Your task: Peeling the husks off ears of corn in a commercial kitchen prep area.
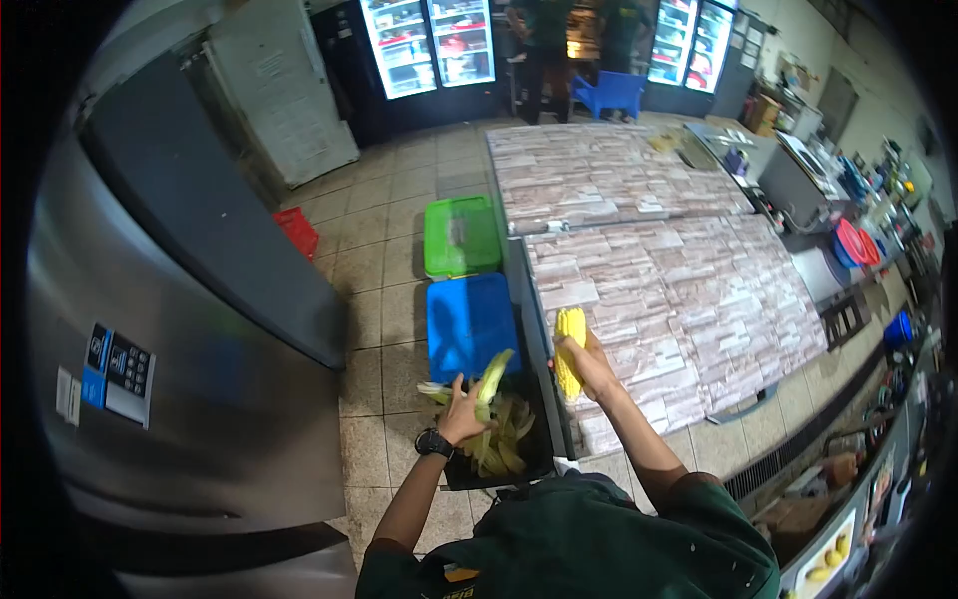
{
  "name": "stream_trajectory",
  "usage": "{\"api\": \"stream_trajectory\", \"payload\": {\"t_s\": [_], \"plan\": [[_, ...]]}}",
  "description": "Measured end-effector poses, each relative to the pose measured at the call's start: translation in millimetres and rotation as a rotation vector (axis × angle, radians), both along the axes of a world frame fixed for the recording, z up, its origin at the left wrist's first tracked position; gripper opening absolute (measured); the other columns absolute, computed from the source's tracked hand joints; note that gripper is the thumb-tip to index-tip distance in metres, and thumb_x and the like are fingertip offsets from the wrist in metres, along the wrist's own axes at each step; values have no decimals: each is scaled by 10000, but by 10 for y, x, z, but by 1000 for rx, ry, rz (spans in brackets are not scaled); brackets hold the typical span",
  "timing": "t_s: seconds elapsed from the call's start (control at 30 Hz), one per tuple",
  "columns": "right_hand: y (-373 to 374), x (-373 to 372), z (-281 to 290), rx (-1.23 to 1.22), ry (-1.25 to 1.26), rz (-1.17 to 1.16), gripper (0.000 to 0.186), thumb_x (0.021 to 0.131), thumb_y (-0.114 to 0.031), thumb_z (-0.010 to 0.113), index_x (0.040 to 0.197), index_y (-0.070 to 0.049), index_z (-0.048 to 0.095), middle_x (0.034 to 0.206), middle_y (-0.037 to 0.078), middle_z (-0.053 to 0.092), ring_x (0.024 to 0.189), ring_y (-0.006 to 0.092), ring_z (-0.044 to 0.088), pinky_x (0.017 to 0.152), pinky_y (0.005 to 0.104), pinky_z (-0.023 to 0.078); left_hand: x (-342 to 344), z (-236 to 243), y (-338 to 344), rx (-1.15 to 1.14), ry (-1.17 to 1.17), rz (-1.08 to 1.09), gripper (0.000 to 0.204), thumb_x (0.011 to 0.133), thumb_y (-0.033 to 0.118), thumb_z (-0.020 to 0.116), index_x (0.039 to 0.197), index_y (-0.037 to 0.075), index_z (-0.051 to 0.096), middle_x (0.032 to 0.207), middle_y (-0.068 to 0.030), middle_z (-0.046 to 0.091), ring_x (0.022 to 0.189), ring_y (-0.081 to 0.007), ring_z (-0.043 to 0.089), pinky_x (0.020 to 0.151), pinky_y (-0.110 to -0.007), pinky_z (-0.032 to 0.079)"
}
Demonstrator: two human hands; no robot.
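- Our right hand point(597, 374) is closed around a yellow corn cob point(569, 325) at the near left edge of the patterned table point(689, 329); we cannot tell whether the cob touches the tabletop.
- Our left hand point(461, 417) is curled around pale green husk point(495, 373), above the black bin point(542, 454) with loose husks point(506, 439) in it.
- Should our right grip loosen, the cob could roll off that edge, as bare kernels may be slick.
- Letting go of the husk too far out could drop strips on the blue lid point(469, 317) or the tiled floor point(374, 439), since the long leaf sticks out beyond our fingers.
- Our right forearm slants up and leftward; our left one slants up and rightward, a black watch point(432, 442) at the wrist.
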State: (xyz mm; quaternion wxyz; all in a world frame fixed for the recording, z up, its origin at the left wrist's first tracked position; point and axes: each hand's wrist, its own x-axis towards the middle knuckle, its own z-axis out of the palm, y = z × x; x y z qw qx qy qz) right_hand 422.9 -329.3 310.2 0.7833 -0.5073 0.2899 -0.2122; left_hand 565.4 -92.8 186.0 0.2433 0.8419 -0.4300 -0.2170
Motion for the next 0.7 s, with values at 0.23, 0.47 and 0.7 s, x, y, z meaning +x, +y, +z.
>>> {"api": "stream_trajectory", "payload": {"t_s": [0.23, 0.47, 0.7], "plan": [[88, -383, 244, 128, -26, -76, 394, 888, -224, 654, 1194, -20, 512, 927, 92, 607, 786, 176, 626, 663, 320, 535, -131, 940, -679, -352, 531, -132, 608, 870, 304, 719, 1352, 32, 467, 1263, -175, 568, 1201, -305, 538, 973, -370, 476], [440, -808, -158, -501, 264, -144, 549, 735, -325, 831, 1118, 19, 643, 998, 122, 698, 942, 194, 655, 852, 340, 523, -1021, 503, -696, -386, 909, -180, 358, 901, 214, 700, 1162, 10, 562, 827, -36, 632, 690, -72, 588, 597, -246, 477], [-44, -1796, -232, -385, 161, -518, 470, 750, -252, 826, 1058, 29, 609, 899, 96, 694, 843, 143, 672, 760, 296, 551, -1551, -313, -141, -176, 771, 34, 241, 950, 228, 606, 950, -4, 667, 708, 9, 627, 656, -95, 586, 594, -248, 462]]}}
